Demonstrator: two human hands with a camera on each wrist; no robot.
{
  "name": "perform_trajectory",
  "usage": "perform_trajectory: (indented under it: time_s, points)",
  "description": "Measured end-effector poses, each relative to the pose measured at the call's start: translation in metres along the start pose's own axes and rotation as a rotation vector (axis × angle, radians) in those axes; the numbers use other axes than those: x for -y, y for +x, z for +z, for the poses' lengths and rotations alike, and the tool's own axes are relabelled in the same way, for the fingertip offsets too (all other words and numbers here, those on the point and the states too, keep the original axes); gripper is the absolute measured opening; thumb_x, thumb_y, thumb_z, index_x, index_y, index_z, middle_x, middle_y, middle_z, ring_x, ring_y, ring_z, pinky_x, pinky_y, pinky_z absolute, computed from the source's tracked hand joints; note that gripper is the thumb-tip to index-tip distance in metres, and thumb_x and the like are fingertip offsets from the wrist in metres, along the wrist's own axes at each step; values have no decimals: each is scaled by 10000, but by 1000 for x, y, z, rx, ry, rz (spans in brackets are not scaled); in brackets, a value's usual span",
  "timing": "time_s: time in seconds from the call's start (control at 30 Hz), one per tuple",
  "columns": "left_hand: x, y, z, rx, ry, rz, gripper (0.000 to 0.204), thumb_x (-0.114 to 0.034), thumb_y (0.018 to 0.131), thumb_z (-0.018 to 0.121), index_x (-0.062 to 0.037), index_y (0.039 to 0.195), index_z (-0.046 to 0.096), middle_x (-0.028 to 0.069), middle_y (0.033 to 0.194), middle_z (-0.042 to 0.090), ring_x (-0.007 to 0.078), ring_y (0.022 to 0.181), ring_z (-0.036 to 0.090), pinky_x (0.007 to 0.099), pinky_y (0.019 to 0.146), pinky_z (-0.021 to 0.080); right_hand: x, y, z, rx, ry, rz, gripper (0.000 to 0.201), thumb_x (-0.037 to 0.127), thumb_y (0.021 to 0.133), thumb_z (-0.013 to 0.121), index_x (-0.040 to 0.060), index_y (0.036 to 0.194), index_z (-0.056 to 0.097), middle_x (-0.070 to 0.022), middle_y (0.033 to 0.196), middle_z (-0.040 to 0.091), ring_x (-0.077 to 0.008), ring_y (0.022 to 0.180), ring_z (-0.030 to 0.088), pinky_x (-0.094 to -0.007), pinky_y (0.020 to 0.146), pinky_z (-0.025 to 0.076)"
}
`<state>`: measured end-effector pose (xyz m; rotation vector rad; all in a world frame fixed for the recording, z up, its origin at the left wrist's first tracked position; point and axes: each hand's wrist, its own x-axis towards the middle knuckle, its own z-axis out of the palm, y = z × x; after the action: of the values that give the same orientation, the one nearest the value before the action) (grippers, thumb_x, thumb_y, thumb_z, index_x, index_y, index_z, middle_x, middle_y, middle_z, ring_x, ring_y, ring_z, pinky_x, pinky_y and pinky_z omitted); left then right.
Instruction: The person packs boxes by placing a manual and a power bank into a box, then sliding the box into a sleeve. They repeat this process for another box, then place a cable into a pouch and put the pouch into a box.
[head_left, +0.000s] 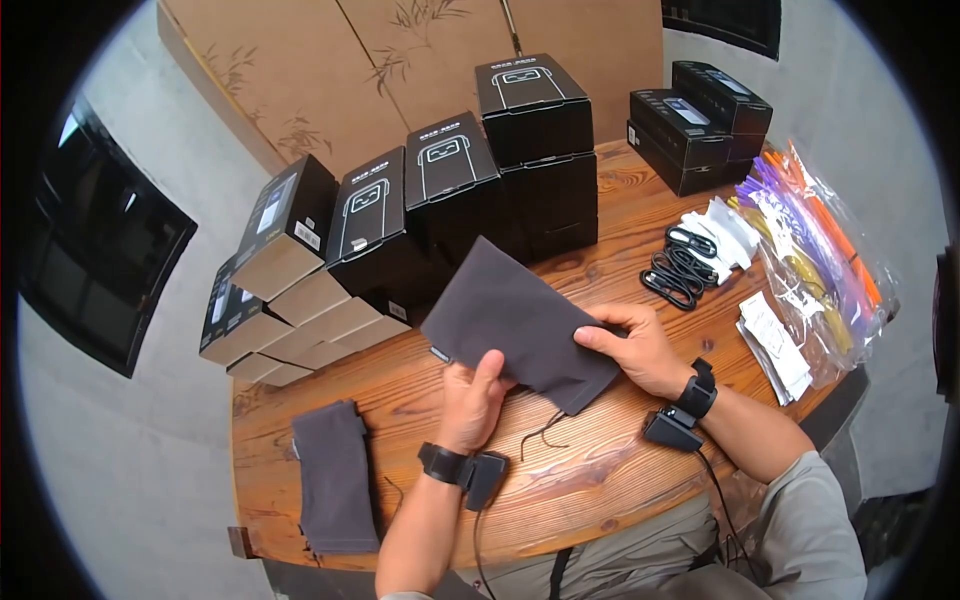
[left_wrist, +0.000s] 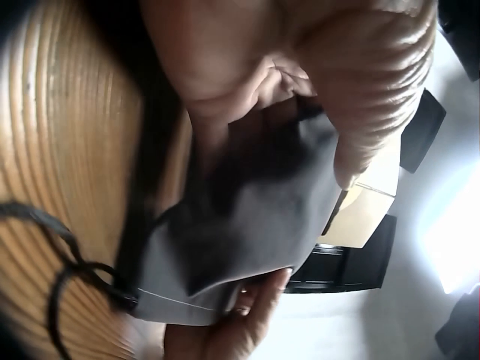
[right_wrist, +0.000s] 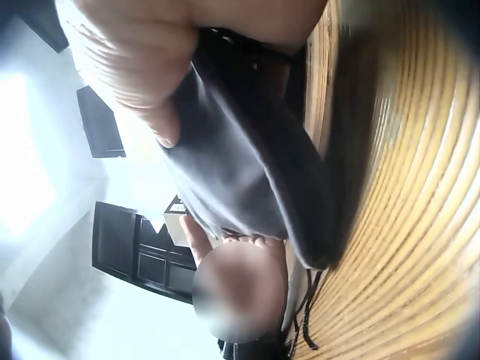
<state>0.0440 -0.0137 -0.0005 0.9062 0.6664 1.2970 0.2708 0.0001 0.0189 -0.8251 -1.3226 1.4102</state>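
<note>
A dark grey drawstring pouch is held up at a slant over the table, its black cord dangling from the near corner. My left hand grips its lower left edge with the thumb on top; the fingers are mostly hidden beneath the cloth. At the right side my right hand pinches the pouch, thumb lying on the upper face. In the left wrist view the cloth sags in a fold between the hands. A second grey pouch lies flat on the table, left of my left forearm.
Stacked black boxes line the back and left of the wooden table. More boxes stand at the back right. Coiled black cables, folded white papers and a clear bag of colourful strips lie to the right.
</note>
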Motion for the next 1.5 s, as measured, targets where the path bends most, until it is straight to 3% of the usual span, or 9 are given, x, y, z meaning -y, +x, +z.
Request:
perform_trajectory:
  time_s: [0.33, 0.43, 0.67, 0.77, 0.87, 1.07, 1.2, 1.33, 1.5]
  points:
    - [0, 1, -5, 88, 20, -65, 243, -205, 975, 590, 11, 1049, 669, 112, 1096, 673, 214, 1036, 632, 401, 943, 498, -6, 5, -4, 7, 422, 74, 311, 150, 937, 639, -1, 1209, 618, -53, 1080, 676, -85, 943, 620, -245, 842, 509]
    - [3, 0, -16, 37, 19, -4, 248, -255, 964, 607, -25, 1024, 676, 84, 1082, 678, 200, 1024, 628, 379, 923, 500, -4, 5, -4, 55, 343, 182, 336, 142, 937, 636, -6, 1235, 596, -61, 1107, 670, -95, 975, 620, -256, 881, 500]
    - [4, 1, -18, -93, 6, 76, 338, -364, 959, 600, -60, 1099, 641, 61, 1114, 667, 177, 1066, 609, 371, 969, 478, -8, 3, -2, 165, 129, 83, 339, 91, 918, 648, -24, 1233, 597, -85, 1130, 672, -119, 1013, 625, -264, 924, 488]
    - [-7, 3, -1, -201, -213, 68, 279, -315, 972, 590, -58, 1069, 639, 68, 1103, 663, 182, 1049, 617, 352, 937, 502, -7, 4, -4, 136, 71, 73, 341, 82, 914, 652, -24, 1234, 600, -84, 1136, 672, -124, 1026, 622, -271, 932, 488]
    - [-7, 2, -2, -150, -259, 27, 330, -342, 988, 551, -64, 1164, 583, 68, 1179, 631, 197, 1122, 589, 374, 978, 493, -6, 5, -4, 144, 50, 5, 397, 84, 893, 681, -17, 1263, 577, -78, 1176, 644, -128, 1045, 610, -279, 940, 491]
    - [-7, 4, -4, -160, -277, 30, 421, -415, 984, 535, -70, 1224, 555, 61, 1213, 611, 188, 1135, 577, 366, 1027, 461, 0, 1, -2, 331, -9, 139, 741, 132, 824, 766, 47, 1444, 369, -81, 1241, 572, -145, 1083, 581, -298, 943, 500]
    - [-7, 3, -4, -145, -306, 12, 385, -396, 995, 519, -76, 1207, 553, 66, 1185, 617, 189, 1112, 587, 364, 1011, 475, -5, -2, 2, 408, -463, -73, 837, 136, 794, 772, 61, 1479, 298, -132, 1242, 580, -191, 1075, 591, -316, 920, 514]
    - [-3, 6, -13, -180, -384, 18, 321, -352, 1012, 502, -93, 1198, 537, 92, 1177, 611, 210, 1113, 581, 385, 988, 485, -13, 1, -1, 417, -445, 78, 478, 153, 820, 730, 7, 1250, 579, -144, 1003, 690, -186, 874, 642, -304, 783, 529]
    - [-7, 8, -16, -299, -350, 54, 275, -314, 1015, 506, -108, 1196, 528, 86, 1144, 606, 205, 1085, 582, 372, 963, 490, 0, 2, -6, 333, -537, 26, 228, 182, 829, 707, 16, 984, 713, -96, 824, 712, -151, 689, 621, -281, 662, 510]
